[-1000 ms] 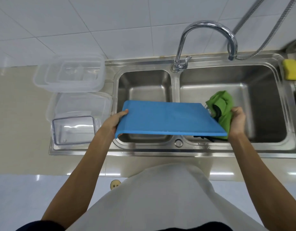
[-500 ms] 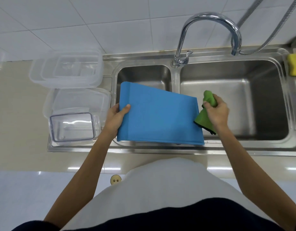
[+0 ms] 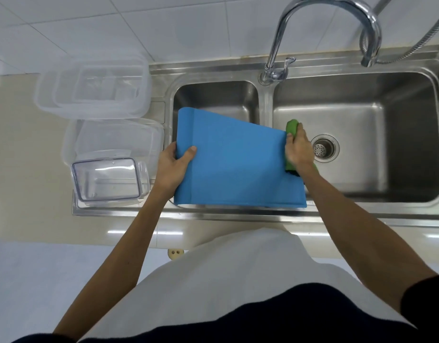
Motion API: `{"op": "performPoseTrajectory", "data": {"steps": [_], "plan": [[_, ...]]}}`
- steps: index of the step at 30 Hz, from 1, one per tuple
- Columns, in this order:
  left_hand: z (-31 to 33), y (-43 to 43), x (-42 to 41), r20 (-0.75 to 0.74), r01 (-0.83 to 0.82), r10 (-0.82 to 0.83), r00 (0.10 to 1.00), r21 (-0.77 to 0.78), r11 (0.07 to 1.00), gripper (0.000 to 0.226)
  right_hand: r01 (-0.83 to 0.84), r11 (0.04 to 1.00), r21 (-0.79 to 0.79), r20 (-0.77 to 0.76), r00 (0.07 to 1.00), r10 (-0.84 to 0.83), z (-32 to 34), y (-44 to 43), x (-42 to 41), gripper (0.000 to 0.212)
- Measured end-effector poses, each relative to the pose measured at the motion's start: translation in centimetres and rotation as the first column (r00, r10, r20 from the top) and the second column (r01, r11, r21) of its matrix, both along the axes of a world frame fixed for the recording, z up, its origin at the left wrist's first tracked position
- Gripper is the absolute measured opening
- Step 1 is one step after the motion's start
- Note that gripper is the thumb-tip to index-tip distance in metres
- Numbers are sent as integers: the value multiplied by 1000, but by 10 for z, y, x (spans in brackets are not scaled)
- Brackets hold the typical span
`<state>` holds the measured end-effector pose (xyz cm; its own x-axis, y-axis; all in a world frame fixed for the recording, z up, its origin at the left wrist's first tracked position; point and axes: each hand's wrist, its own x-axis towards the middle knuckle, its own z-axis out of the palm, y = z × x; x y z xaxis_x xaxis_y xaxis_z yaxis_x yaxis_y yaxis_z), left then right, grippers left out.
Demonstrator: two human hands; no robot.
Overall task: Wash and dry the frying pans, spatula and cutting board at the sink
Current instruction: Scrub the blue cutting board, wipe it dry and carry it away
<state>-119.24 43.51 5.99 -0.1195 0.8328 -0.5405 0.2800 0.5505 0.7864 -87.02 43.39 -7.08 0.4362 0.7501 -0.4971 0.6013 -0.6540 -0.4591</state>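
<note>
A blue cutting board (image 3: 238,162) is held tilted over the left basin of the steel double sink (image 3: 265,214), its near edge low by the sink's front rim. My left hand (image 3: 172,167) grips the board's left edge, thumb on top. My right hand (image 3: 298,148) presses a green cloth (image 3: 292,127) against the board's right edge. No frying pans or spatula are visible.
A chrome faucet (image 3: 324,23) arches over the divider, its spout above the right basin with its drain (image 3: 323,148). Clear plastic containers (image 3: 92,87) and a lidded clear box (image 3: 107,179) stand on the drainboard at left. A spray hose (image 3: 411,49) runs at top right.
The board has tipped from nearly flat to steeply tilted with its face toward me. My right hand with the green cloth has come up along the board's right edge. The view has closed in.
</note>
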Motion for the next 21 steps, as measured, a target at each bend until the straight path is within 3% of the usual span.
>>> {"op": "performPoseTrajectory", "data": {"steps": [4,7,11,14,17,19,21], "plan": [[0,5,1,7,-5,5,1000,1,1000,37,-44,994,102,64,997,38,20,-2,-33,51],[0,9,8,17,-10,10,1000,4,1000,33,-198,960,196,55,980,191,49,9,-86,52],[-5,4,27,15,-44,44,999,47,998,23,-445,751,488,13,864,504,97,31,-167,50],[-5,1,35,47,-70,67,997,79,994,22,-485,657,577,-1,805,594,95,39,-161,51],[-6,4,33,113,-105,96,989,72,992,29,-387,754,531,-29,881,473,59,36,-112,55],[-6,6,29,94,-82,75,993,78,994,32,-221,890,399,-84,958,275,28,28,-70,61],[-5,7,28,79,-39,30,996,110,993,34,-16,966,259,-174,983,63,8,23,-36,67]]}}
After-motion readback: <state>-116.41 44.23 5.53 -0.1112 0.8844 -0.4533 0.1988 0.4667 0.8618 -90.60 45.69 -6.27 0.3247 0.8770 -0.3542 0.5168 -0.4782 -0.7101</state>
